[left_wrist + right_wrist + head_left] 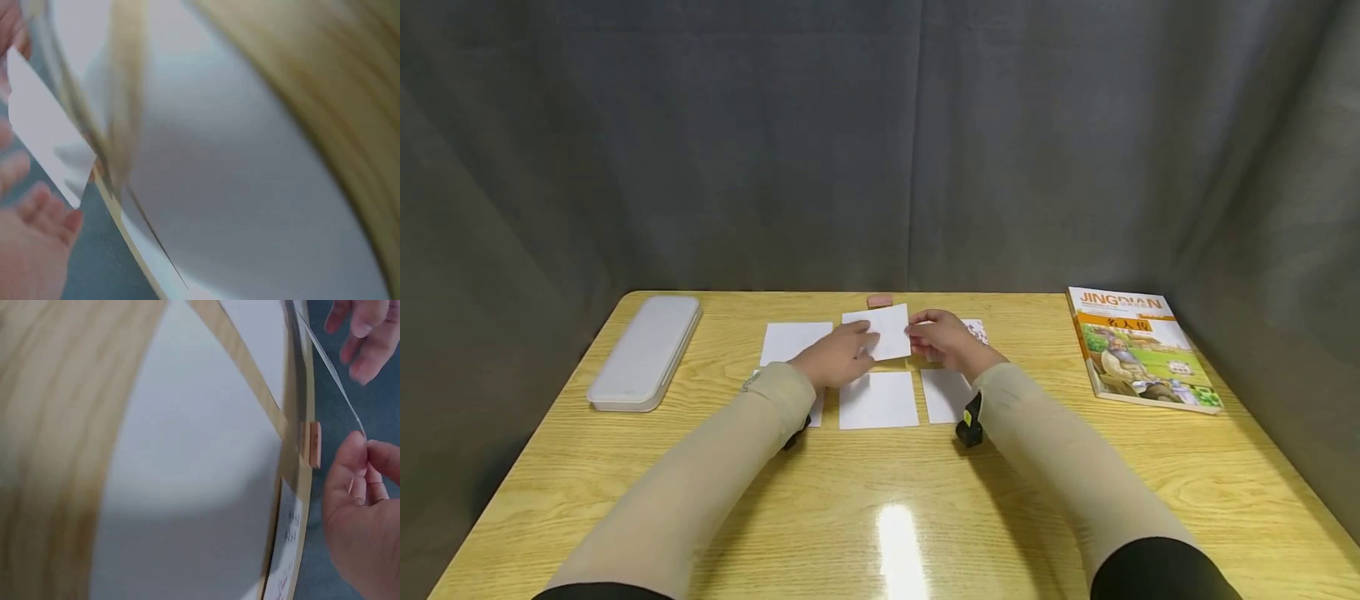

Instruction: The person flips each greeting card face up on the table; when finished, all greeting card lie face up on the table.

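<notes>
My right hand [947, 340] pinches the right edge of a white paper card [889, 328] between thumb and fingers, holding it tilted above the table. My left hand [833, 358] is at the card's left side with its fingers spread loosely. In the right wrist view, those left fingers [369, 344] look apart from the raised card [337, 381]. Several other cards lie in two rows below: a blank one at upper left [792, 340], one at lower middle [878, 402], one at lower right [943, 395]. A card with reddish marks [977, 329] is partly hidden behind my right hand.
A small pinkish block [880, 300] sits at the table's back edge. On the left lies a closed white case [646, 350], and on the right a book with an illustrated cover [1142, 354]. A grey curtain [775, 150] hangs behind the wooden table [820, 508].
</notes>
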The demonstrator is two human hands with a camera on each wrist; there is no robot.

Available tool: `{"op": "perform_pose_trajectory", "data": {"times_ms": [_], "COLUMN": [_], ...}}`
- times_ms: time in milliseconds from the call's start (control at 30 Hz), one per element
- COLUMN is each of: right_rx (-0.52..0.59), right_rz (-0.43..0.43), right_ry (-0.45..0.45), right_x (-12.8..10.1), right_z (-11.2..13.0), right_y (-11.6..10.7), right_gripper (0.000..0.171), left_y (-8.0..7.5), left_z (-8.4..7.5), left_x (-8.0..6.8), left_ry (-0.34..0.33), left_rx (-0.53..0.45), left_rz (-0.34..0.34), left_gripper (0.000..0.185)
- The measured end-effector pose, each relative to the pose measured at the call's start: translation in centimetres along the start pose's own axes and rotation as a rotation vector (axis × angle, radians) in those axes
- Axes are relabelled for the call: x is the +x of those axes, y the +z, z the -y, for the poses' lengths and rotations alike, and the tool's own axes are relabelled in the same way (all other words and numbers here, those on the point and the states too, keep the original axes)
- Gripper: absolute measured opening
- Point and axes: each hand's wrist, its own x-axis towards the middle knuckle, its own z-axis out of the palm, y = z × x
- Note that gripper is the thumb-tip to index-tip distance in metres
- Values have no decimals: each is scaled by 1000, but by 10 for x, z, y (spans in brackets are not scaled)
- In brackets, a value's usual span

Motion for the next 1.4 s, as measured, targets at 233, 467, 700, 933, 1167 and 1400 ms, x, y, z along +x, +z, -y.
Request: {"op": "perform_pose_trajectory", "data": {"times_ms": [233, 467, 700, 933, 1167, 1400], "right_rx": [58, 60, -11, 52, 145, 112], "right_rz": [5, -23, -59, -20, 26, 9], "right_ry": [-54, -60, -59, -65, -43, -43], "right_x": [-2, -2, -4, -2, 0, -1], "right_z": [6, 5, 3, 1, 1, -1], "right_y": [-11, -14, -16, -20, -23, -22], "right_gripper": [19, 17, 10, 8, 28, 22], "left_y": [-12, -10, -11, -10, -10, -9], "left_z": [0, 0, -2, -1, -1, 1], "left_x": [1, 4, 0, 1, 5, 6], "left_ry": [-252, -302, -327, -371, -352, -347], "left_rx": [-407, -548, -665, -860, -1005, -1075], "left_rz": [-279, -289, -296, -355, -425, -469], "left_gripper": [49, 26, 51, 43, 38, 35]}}
